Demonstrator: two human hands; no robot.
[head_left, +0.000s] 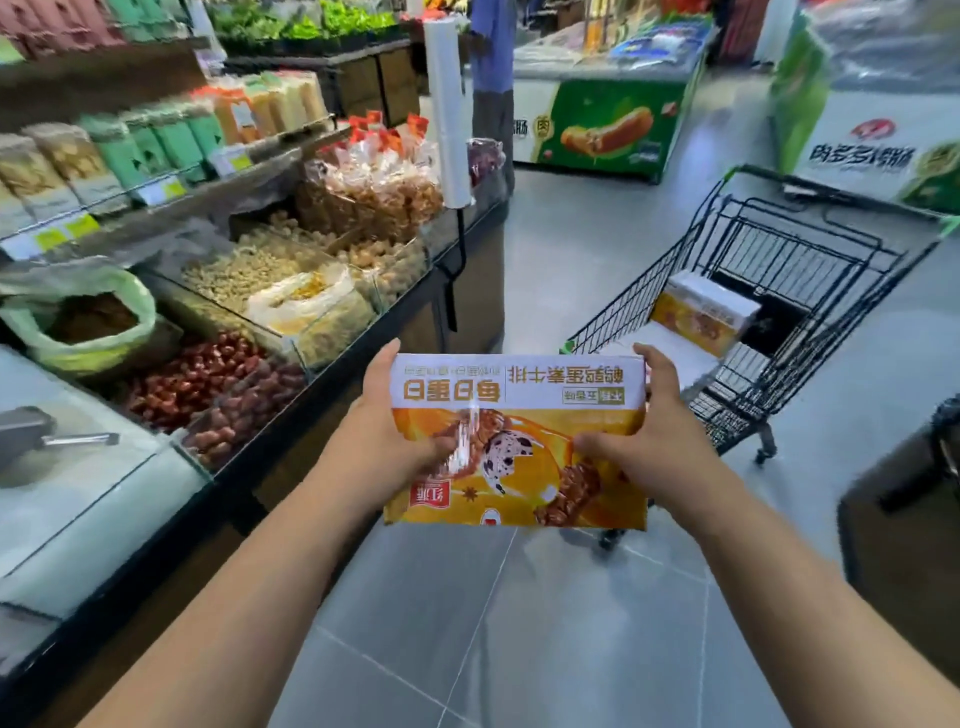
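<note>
Box (517, 441): white top, orange btm, upside-down txt.

bulk bins (291, 306) crowding left, trolley (779, 291) ahead right, bare floor (561, 249) between

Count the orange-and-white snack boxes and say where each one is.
2. One box is gripped by the left hand and the right hand. The other box lies in the shopping cart. The gripped box hides part of the cart, so more may be hidden.
</note>
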